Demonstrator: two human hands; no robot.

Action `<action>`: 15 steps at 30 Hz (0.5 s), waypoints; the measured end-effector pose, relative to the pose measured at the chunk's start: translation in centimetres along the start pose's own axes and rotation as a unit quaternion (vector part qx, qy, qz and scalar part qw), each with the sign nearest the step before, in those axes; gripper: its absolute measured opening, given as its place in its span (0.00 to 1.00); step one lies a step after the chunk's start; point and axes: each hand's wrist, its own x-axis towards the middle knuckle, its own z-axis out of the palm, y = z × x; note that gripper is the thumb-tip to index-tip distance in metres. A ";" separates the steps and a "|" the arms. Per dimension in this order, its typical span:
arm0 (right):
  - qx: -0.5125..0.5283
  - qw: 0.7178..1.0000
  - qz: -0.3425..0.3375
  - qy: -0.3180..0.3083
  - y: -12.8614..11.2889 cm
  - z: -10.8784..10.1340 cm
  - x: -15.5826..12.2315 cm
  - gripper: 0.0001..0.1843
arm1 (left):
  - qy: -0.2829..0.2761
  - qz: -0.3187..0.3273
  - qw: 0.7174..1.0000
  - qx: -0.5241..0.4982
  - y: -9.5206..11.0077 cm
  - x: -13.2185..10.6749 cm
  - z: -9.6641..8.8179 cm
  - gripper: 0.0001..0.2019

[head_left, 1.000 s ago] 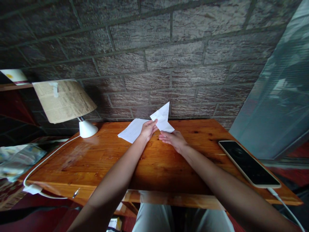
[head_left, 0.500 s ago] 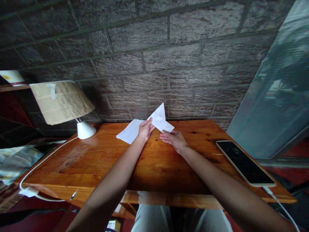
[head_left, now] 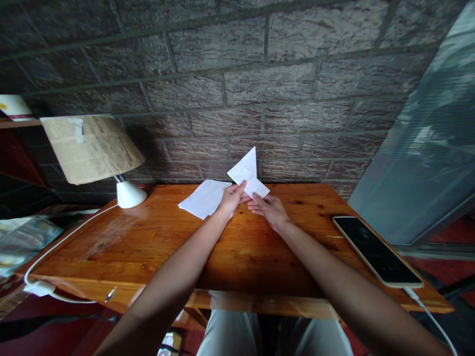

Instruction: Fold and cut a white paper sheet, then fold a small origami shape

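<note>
One folded piece of white paper (head_left: 247, 170) is held up over the far part of the table (head_left: 148, 242), its pointed end upward and a narrower flap slanting down to the right. The left hand (head_left: 230, 199) pinches it near the middle of its lower side, thumb on the near face; the right hand (head_left: 273, 213) grasps the bottom edge, thumb on top and fingers tucked below. A loose stack of papers (head_left: 203, 199) lies just beside the left hand, partly behind it.

Working the folds well seems to call for a steady left pinch, firm enough to stop the layers sliding yet too light to crumple them, while the right thumb lines up the edges before pressing a crease from one end to the other. Held in the air, the layers could drift apart; laying the piece on the bare wood would probably give a sharper crease
</note>
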 end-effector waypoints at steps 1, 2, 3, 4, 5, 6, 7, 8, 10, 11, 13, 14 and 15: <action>0.006 1.000 0.001 -0.007 0.0 0.1 -0.1 0.09 | 0.010 0.004 1.000 -0.009 0.1 0.1 0.0 0.16; 0.014 1.000 0.003 -0.016 0.1 0.2 -0.2 0.08 | 0.017 0.009 1.000 -0.021 0.3 0.1 0.0 0.16; 0.023 0.999 0.006 -0.028 0.1 0.2 -0.3 0.06 | 0.024 0.015 0.999 -0.036 0.4 0.2 -0.1 0.14; 0.032 0.999 0.012 -0.040 0.1 0.2 -0.5 0.05 | 0.035 0.022 0.998 -0.055 0.6 0.3 -0.3 0.13; 0.038 0.998 0.020 -0.054 0.2 0.2 -0.6 0.04 | 0.051 0.029 0.995 -0.075 0.9 0.4 -0.4 0.11; 0.041 0.996 0.031 -0.070 0.3 0.1 -0.7 0.03 | 0.073 0.038 0.992 -0.093 1.1 0.6 -0.7 0.10; 0.040 0.995 0.042 -0.084 0.3 0.1 -0.8 0.03 | 0.095 0.044 0.989 -0.104 1.3 0.7 -0.9 0.09; 0.036 0.993 0.051 -0.097 0.4 0.1 -0.9 0.03 | 0.108 0.048 0.987 -0.106 1.5 0.8 -1.1 0.09; 0.023 0.992 0.059 -0.112 0.4 0.1 -1.1 0.03 | 0.127 0.049 0.986 -0.099 1.7 0.9 -1.4 0.09; 0.016 0.992 0.061 -0.112 0.4 0.1 -1.1 0.03 | 0.132 0.050 0.986 -0.093 1.7 1.0 -1.5 0.09; -0.005 0.992 0.065 -0.104 0.3 0.1 -1.1 0.03 | 0.143 0.050 0.985 -0.083 1.5 1.0 -1.4 0.10; -0.016 0.993 0.067 -0.098 0.3 0.1 -1.1 0.04 | 0.148 0.048 0.985 -0.079 1.4 1.0 -1.4 0.10; -0.027 0.993 0.070 -0.092 0.2 0.0 -1.0 0.04 | 0.153 0.045 0.984 -0.077 1.2 1.1 -1.4 0.10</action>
